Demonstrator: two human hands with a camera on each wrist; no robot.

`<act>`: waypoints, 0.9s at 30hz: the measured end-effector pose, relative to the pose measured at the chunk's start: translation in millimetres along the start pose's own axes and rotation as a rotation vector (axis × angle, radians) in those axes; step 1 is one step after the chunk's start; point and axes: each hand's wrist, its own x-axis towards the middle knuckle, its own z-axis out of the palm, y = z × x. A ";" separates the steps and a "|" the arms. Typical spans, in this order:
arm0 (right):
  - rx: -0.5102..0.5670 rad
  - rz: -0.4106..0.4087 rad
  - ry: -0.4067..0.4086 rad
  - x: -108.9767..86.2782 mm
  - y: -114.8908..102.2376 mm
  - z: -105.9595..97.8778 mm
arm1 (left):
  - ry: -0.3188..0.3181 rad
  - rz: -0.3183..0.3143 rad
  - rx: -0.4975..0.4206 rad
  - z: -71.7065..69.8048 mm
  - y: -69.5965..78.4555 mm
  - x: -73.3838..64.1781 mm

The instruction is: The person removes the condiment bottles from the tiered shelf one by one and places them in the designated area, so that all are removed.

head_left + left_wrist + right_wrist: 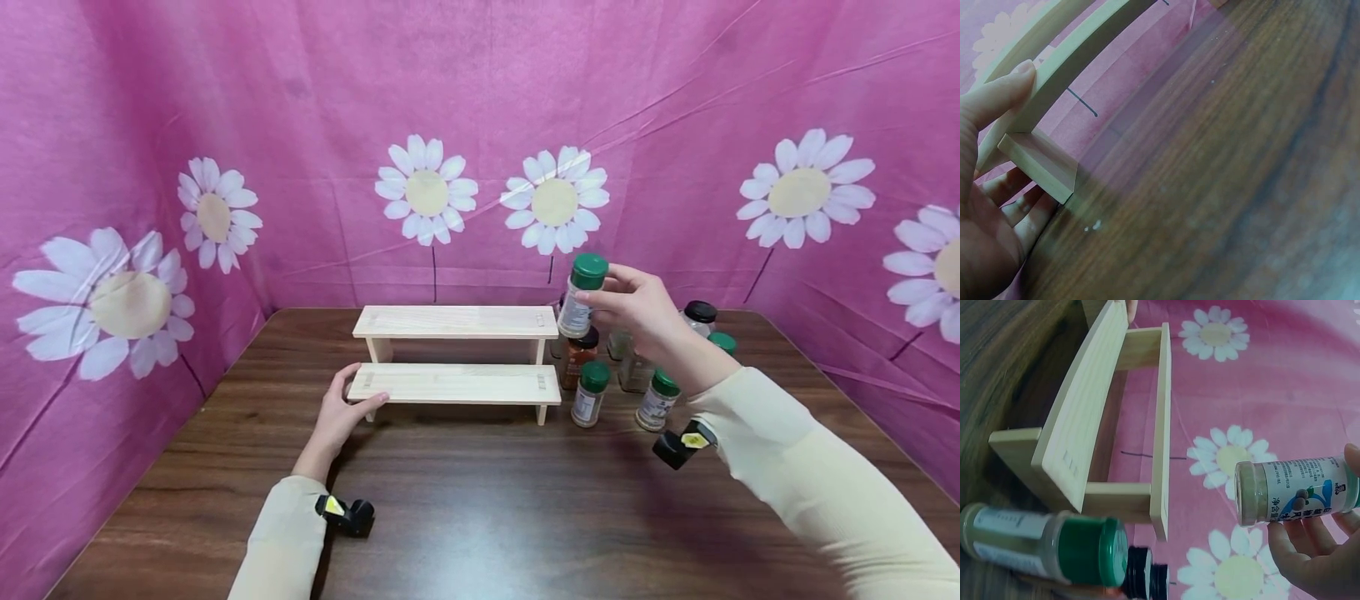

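A two-tier wooden rack (453, 383) stands on the table, its pale shelves bare. My left hand (341, 412) grips the left end of the lower shelf, thumb on top and fingers around the end, as the left wrist view also shows. Raised beside the right end of the upper shelf is a green-capped spice jar (577, 300), upright, held by my right hand (637, 308) between thumb and fingers. In the right wrist view the label of this spice jar (1307, 487) shows a blue swirl, and its base is clear of everything.
Right of the rack stand several spice jars, among them a green-capped jar (588, 396) near the lower shelf, another green-capped jar (657, 404), and a black-capped jar (579, 358) with reddish contents. Behind the brown table (465, 500) hangs a pink flowered cloth (322, 108).
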 end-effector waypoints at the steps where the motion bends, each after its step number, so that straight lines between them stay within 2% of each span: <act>1: -0.006 0.000 0.006 -1.6 -0.5 -3.1 | -0.001 0.000 0.000 0.0 0.1 0.1; 6: -0.002 -0.041 0.019 -4.0 3.6 -21.8 | 0.000 0.003 -0.014 0.1 0.5 0.4; 8: 0.030 -0.063 0.018 -1.5 9.9 -31.5 | 0.002 0.004 -0.017 -0.1 0.4 0.4; 9: 0.080 -0.094 -0.014 3.9 18.2 -40.2 | 0.003 0.003 -0.018 -0.3 0.2 0.4; 12: 0.138 -0.117 -0.037 6.0 27.1 -54.0 | 0.006 0.001 -0.023 -0.8 -0.2 0.2; 15: 0.188 -0.110 -0.013 2.0 27.2 -60.5 | 0.010 0.003 -0.024 -1.0 -0.4 0.0; 17: 0.161 -0.084 0.046 -6.7 18.9 -58.7 | 0.009 0.008 -0.020 -1.0 -0.3 -0.1; 27: 0.176 -0.066 0.096 -21.8 15.0 -81.5 | -0.002 -0.004 -0.008 0.0 0.1 0.7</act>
